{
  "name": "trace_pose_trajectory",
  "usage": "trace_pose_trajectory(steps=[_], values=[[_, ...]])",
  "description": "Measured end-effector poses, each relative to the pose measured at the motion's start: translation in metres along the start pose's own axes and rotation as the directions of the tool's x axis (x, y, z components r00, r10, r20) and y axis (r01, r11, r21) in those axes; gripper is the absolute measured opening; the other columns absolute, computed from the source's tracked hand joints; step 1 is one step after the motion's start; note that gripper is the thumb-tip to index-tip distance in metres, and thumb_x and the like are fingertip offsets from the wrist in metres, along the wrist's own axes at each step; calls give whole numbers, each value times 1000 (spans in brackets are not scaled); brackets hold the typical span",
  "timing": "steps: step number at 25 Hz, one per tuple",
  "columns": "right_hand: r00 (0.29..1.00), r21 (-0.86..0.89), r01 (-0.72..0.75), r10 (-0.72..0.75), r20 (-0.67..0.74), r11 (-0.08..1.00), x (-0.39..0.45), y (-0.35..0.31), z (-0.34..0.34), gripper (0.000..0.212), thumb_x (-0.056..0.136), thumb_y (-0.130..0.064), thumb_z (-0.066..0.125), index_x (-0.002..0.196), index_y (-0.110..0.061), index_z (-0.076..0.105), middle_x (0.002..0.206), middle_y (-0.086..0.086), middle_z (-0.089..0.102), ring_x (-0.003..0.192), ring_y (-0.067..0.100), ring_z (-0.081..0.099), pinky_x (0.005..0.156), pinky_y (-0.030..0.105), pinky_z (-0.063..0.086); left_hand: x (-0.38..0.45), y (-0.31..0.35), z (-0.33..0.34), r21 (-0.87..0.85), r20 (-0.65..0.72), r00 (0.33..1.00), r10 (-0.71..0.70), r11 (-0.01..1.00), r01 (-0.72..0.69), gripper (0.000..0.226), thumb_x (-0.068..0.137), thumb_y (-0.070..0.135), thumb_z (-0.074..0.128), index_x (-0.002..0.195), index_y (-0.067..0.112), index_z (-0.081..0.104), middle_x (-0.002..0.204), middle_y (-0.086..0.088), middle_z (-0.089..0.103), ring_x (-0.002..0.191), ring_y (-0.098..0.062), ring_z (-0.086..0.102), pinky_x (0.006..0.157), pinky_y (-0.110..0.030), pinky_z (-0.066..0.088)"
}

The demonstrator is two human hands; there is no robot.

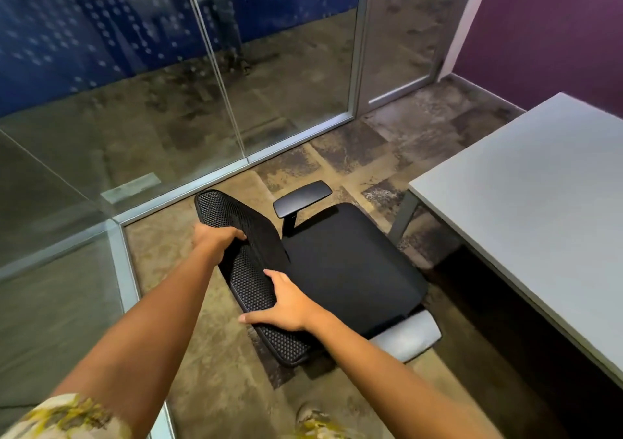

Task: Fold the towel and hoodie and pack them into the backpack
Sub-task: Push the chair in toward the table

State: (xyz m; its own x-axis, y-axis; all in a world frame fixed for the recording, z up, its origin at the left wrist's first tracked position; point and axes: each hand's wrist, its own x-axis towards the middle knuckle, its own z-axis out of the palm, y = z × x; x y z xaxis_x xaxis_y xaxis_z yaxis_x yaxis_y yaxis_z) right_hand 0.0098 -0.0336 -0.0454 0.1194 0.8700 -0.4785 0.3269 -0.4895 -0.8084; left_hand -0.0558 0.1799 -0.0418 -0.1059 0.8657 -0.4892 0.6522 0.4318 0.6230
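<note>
Fingers (pixel 236 234) over chair back (pixel 249 270)

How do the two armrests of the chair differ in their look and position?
The far armrest looks black, and its post shows; the near armrest looks pale grey, and its post is hidden. The far one stands beside the table side of the seat; the near one lies under the right forearm. Both are flat pads.

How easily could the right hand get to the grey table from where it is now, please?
Probably yes: the right hand grips the chair's mesh backrest, and only the black seat lies low between it and the grey table.
</note>
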Motion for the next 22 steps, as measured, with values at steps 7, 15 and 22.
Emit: trace_pose_trajectory(steps=[7, 15, 22], values=[[999, 130, -39, 43, -25, 991, 1, 10, 17, 121, 69, -56, 83, 159, -27, 10, 166, -7, 9, 151, 15, 17, 122, 39, 22, -4, -7, -4, 94, 5, 995, 102, 990, -102, 90, 51, 22, 98, 122, 4, 45, 118, -16, 58, 110, -35, 59, 85, -46, 58], [997, 125, -21, 30, -68, 992, -11, 20, 53, 118, 73, -57, 80, 160, -27, 5, 167, -9, 0, 154, 14, 5, 125, 44, 17, -6, -29, -13, 193, 50, 989, 138, 970, -145, 93, 60, 21, 95, 130, 4, 36, 124, -17, 52, 114, -34, 56, 89, -45, 56], [999, 126, -6, 12, -46, 992, -48, 32, 81, 119, 74, -56, 80, 160, -25, 3, 167, -9, -2, 154, 14, 3, 125, 43, 16, -35, -65, -25, 199, 68, 988, 139, 968, -150, 93, 62, 20, 93, 132, 6, 34, 127, -17, 50, 115, -35, 55, 93, -46, 55]])
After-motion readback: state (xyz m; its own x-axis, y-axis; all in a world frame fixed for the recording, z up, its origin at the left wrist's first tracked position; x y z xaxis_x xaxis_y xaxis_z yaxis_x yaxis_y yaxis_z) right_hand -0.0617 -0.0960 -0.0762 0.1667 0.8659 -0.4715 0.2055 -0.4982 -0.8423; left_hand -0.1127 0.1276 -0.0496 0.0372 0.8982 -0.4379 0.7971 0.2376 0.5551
